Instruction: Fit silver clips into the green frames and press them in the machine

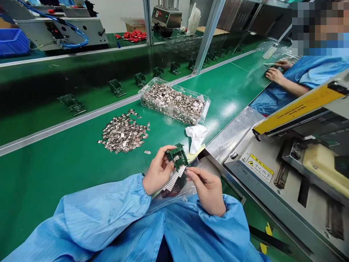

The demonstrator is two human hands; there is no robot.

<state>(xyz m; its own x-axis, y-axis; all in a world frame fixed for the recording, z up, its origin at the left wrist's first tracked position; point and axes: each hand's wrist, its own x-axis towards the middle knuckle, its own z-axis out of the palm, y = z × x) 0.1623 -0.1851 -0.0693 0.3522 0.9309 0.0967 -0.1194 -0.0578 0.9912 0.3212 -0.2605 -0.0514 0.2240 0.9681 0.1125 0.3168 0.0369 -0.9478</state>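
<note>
My left hand (160,170) is closed around a dark green plastic frame (177,155), thumb on the near side and fingers behind it. The part is tilted, with an opening in its middle. At its lower right corner, the thumb and forefinger of my right hand (205,187) are pinched together; whatever lies between those fingertips is too small to make out. Just below the frame, small silvery metal pieces (172,181) lie in tight rows, partly covered by my left hand. A loose heap of metal pieces (124,134) rests on the green table to the left.
Ahead stands a clear tray (203,115) full of metal pieces, with crumpled white paper (196,137) nearer me. Several green frames (116,87) line the belt behind the metal rail (81,117). A machine (275,174) with a yellow bar is at right; beyond it, a co-worker's hands (275,74).
</note>
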